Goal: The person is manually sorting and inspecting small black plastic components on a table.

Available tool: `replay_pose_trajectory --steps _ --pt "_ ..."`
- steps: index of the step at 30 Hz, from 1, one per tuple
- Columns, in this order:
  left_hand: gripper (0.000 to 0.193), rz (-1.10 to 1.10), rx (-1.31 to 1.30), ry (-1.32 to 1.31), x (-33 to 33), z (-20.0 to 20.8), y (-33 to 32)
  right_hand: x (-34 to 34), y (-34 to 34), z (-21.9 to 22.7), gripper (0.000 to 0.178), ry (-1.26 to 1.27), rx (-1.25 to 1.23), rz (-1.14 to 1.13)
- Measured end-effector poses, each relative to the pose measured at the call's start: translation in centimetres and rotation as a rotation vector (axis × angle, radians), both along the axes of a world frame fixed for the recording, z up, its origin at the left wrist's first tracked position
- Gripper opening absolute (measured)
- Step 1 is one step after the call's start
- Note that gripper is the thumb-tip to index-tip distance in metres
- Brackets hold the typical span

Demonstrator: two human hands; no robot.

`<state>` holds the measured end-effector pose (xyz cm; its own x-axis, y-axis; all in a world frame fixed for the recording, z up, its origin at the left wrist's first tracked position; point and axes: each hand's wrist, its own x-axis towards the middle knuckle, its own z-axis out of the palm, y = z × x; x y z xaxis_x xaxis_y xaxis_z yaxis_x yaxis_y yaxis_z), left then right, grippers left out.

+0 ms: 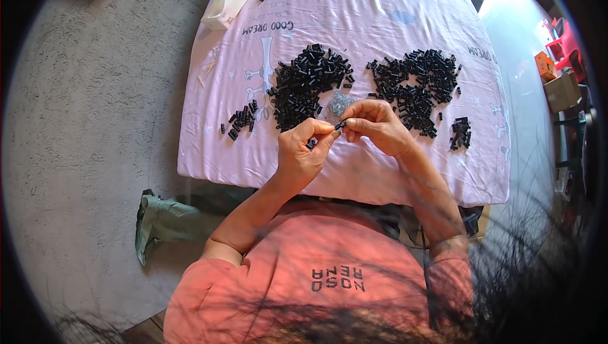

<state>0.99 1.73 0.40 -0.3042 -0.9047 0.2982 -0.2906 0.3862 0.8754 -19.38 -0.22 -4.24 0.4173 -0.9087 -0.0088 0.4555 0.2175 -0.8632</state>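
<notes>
Between my two hands is a small black plastic piece (340,125), pinched at its near-left end by my left hand (304,147). My right hand (377,127) has thumb and forefinger closed at the other end of the piece; whether it also pinches something tiny there is hidden. Just beyond my fingertips lies a little heap of shiny silvery bits (340,104), too small to tell apart. A large pile of black pieces (310,71) spreads beyond my left hand, and another black pile (415,84) lies beyond my right hand.
A pink printed cloth (380,179) covers the table. Smaller black clusters lie at the left (240,119) and at the right (461,133). A white box (227,7) stands at the far left, near thin sticks (201,81). Beyond the table's right side are cardboard boxes (562,92) and a red chair (565,46).
</notes>
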Motion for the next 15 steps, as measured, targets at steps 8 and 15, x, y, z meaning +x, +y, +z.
replay_pose_trajectory --steps 8,15 --pt "0.008 0.017 -0.128 -0.050 -0.1 -0.4 -0.1 0.2 0.0 0.4 0.017 0.098 -0.041 -0.009" --pt "0.007 -0.020 0.150 0.156 0.2 -1.3 0.0 0.3 0.1 0.1 0.018 0.060 -0.031 -0.008"
